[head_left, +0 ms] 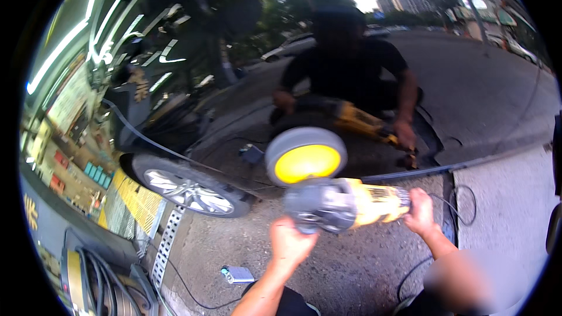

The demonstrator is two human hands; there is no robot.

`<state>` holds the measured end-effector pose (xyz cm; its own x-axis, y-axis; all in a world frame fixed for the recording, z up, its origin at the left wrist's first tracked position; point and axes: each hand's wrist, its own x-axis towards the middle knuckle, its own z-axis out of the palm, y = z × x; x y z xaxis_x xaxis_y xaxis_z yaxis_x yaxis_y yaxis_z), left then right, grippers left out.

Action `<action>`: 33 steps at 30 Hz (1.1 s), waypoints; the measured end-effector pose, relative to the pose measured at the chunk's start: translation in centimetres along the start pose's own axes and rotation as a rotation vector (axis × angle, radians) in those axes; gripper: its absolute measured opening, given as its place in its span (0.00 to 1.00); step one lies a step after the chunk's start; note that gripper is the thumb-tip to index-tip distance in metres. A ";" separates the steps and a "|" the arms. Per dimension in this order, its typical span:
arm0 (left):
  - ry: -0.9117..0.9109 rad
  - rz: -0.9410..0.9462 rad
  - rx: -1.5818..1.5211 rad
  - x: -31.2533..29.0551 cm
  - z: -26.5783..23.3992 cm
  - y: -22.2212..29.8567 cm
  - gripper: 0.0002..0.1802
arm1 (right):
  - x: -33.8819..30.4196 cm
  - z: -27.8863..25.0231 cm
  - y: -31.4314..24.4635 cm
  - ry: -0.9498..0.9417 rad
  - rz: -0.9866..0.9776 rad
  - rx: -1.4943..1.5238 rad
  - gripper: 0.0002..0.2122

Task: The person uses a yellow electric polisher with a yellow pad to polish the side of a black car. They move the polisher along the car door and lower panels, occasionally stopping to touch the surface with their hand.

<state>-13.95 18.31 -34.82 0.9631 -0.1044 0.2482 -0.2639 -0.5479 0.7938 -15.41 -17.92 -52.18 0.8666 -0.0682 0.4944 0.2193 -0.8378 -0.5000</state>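
Both my hands hold a yellow and black power polisher (374,202) in front of a glossy black car panel (246,99). My left hand (291,240) is closed under the polisher's dark head end. Around the rear end of its body, by the cord, my right hand (420,212) is wrapped. The round pad (306,156), grey-rimmed with a yellow back, faces the panel at the polisher's front; whether it touches the paint I cannot tell. The panel mirrors a person with a polisher.
A car wheel (190,190) with silver spokes stands to the left. A small silver can-like item (237,274) lies on the concrete floor. The black power cord (465,216) loops at the right. Coiled hoses (96,278) hang on a machine at lower left, near a perforated metal drain strip (168,240).
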 end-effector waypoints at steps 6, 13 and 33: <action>0.015 0.609 0.275 3.2 2.7 13.9 0.10 | -1.8 0.7 -0.4 0.164 0.208 0.291 0.14; 0.057 0.409 0.381 2.1 -0.7 5.8 0.09 | -0.6 5.6 -4.5 0.107 0.247 0.469 0.20; 0.588 0.183 0.404 9.2 -39.2 -4.1 0.16 | 14.6 4.0 -38.5 -0.070 -0.286 0.227 0.19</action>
<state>-6.05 52.18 -14.01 0.6877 0.1769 0.7041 -0.2681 -0.8394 0.4728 -9.43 15.53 -28.60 0.7825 0.1949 0.5913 0.5443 -0.6755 -0.4975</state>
